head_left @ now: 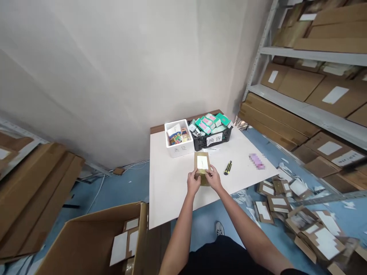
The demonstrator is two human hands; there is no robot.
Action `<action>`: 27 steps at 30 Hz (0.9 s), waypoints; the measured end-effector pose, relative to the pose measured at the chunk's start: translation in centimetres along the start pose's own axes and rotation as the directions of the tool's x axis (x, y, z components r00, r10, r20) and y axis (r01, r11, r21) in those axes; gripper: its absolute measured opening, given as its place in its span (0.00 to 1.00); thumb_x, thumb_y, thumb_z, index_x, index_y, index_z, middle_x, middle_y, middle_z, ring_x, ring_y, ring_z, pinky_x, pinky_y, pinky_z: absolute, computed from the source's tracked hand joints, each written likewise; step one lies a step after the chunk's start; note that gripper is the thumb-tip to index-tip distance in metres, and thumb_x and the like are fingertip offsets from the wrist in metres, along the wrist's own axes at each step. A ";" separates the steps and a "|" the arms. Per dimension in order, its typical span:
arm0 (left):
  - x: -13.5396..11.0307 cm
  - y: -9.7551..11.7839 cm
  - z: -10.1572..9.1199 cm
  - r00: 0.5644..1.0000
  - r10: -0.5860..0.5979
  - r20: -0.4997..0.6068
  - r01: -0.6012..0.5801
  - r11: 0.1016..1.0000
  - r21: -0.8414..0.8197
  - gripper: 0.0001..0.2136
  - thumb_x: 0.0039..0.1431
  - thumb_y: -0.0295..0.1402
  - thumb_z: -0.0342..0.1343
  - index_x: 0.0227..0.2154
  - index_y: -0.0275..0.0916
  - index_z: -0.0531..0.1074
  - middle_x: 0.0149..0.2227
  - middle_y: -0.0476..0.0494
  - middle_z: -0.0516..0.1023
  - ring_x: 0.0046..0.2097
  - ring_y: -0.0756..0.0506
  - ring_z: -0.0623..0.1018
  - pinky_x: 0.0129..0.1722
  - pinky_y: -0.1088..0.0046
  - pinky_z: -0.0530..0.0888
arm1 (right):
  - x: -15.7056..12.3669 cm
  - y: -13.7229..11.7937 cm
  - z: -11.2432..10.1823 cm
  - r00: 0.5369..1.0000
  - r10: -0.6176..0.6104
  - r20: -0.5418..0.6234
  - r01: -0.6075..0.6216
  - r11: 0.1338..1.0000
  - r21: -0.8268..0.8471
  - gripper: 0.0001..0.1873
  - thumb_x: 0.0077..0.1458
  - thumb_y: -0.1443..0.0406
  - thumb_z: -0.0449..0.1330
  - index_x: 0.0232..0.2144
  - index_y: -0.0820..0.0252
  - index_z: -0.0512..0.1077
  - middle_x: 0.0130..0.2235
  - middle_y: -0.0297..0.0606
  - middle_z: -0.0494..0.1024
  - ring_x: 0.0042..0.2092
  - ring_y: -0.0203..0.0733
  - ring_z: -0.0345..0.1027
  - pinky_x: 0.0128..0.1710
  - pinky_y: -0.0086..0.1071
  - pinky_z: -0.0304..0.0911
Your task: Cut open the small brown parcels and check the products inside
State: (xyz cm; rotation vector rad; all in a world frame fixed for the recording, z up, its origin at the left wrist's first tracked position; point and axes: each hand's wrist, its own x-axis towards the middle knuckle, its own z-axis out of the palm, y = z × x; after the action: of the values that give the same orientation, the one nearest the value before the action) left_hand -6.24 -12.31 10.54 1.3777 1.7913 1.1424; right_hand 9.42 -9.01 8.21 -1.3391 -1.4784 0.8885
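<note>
A small brown cardboard parcel [202, 163] with a white label lies on the white table [169, 183]. My left hand [193, 182] grips its near left end and my right hand [213, 178] grips its near right end, fingers curled over the edge. A yellow and black utility knife [228, 167] lies just right of my right hand.
A white foam box [177, 139] and a black crate [213, 134] of green and pink boxes stand at the table's far edge. A pink item [257, 161] lies at the right. An open carton [94, 240] sits on the floor at the left. Torn parcels [301, 217] litter the floor below shelves [309, 61].
</note>
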 end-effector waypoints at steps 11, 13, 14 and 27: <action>-0.1 -5.4 10.1 0.917 -0.189 0.352 0.192 0.981 0.026 0.29 0.55 0.23 0.59 0.61 0.45 0.74 0.65 0.39 0.74 0.65 0.39 0.73 0.61 0.56 0.74 | 1.3 14.2 -3.9 0.948 0.219 0.230 -0.141 0.939 -0.313 0.38 0.51 0.70 0.56 0.66 0.56 0.68 0.62 0.47 0.74 0.64 0.53 0.68 0.64 0.51 0.65; 1.0 -5.7 9.9 0.927 -0.194 0.322 0.180 0.981 0.074 0.28 0.58 0.24 0.57 0.62 0.44 0.73 0.64 0.40 0.74 0.64 0.40 0.74 0.61 0.56 0.75 | 1.1 15.4 -4.2 0.933 0.224 0.280 -0.117 0.929 -0.350 0.39 0.52 0.70 0.57 0.67 0.53 0.67 0.64 0.46 0.73 0.66 0.52 0.66 0.65 0.50 0.64; 1.9 -5.7 9.6 0.936 -0.189 0.297 0.165 0.981 0.104 0.27 0.58 0.24 0.56 0.62 0.44 0.72 0.64 0.39 0.75 0.64 0.40 0.74 0.61 0.57 0.74 | 1.1 15.7 -4.3 0.930 0.229 0.287 -0.113 0.922 -0.370 0.39 0.52 0.70 0.57 0.67 0.53 0.67 0.65 0.46 0.72 0.67 0.52 0.65 0.66 0.50 0.63; 17.5 -2.2 10.6 0.582 -0.175 0.794 -0.484 0.710 0.512 0.62 0.40 0.36 0.75 0.75 0.45 0.44 0.78 0.34 0.36 0.77 0.31 0.39 0.72 0.51 0.55 | 9.7 10.4 -7.9 0.946 0.140 0.293 0.042 0.842 -0.538 0.37 0.61 0.68 0.55 0.72 0.53 0.61 0.74 0.43 0.56 0.74 0.51 0.51 0.70 0.49 0.55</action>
State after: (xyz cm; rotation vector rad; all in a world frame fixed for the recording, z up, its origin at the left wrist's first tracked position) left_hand -3.11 7.16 4.50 2.0773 1.3760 -0.2740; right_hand 20.38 1.53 2.50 -1.7003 -2.0667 0.7747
